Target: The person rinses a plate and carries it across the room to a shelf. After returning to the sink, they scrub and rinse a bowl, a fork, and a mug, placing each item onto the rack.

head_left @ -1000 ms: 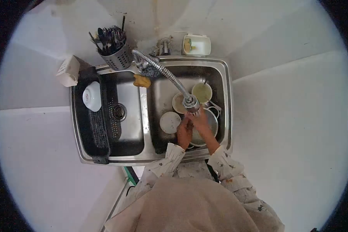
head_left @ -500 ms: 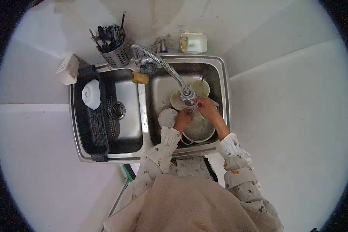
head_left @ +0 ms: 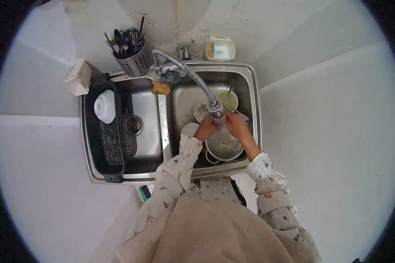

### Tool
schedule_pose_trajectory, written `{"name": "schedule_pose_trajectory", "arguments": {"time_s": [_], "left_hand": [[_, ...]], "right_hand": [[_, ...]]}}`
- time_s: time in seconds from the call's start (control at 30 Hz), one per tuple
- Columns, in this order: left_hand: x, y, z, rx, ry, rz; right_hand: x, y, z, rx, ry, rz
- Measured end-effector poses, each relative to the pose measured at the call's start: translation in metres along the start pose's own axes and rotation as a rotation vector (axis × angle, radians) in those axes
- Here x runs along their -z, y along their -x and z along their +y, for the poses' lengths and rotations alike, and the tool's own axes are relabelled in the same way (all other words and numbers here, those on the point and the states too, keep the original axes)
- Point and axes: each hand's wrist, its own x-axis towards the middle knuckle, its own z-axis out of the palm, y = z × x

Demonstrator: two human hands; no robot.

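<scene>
Under the faucet head (head_left: 216, 107), my left hand (head_left: 206, 128) and my right hand (head_left: 236, 124) are close together in the running water. Their fingertips are hidden by the spray and the faucet head, so whether they hold something cannot be made out. Below them in the right basin lies a large white pot (head_left: 224, 147) with cloudy water in it. A white bowl (head_left: 189, 129) is partly behind my left hand. Behind the hands are a light bowl (head_left: 200, 112) and a greenish bowl (head_left: 228, 99) with a utensil in it.
In the left basin a white bowl (head_left: 104, 107) rests on a black rack (head_left: 111, 149). A yellow sponge (head_left: 161, 88) lies on the divider. Behind the sink stand a metal cutlery holder (head_left: 137, 63) and a white soap container (head_left: 220, 48). A white box (head_left: 78, 79) is at the left corner.
My left hand has moved slightly up and left, covering more of the white bowl. The water in the pot looks less churned. The view has shifted slightly.
</scene>
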Motion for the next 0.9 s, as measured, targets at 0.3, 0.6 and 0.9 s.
{"name": "schedule_pose_trajectory", "arguments": {"time_s": [0.3, 0.6, 0.9], "left_hand": [[0.008, -0.01, 0.01, -0.4, -0.364, -0.079], [0.039, 0.057, -0.006, -0.064, -0.394, -0.142], [0.059, 0.094, -0.013, 0.06, -0.122, 0.101]], "right_hand": [[0.007, 0.017, 0.007, 0.13, -0.049, 0.07], [0.05, 0.052, -0.062, 0.198, 0.085, 0.219], [0.028, -0.01, -0.201, 0.691, 0.089, 0.328]]}}
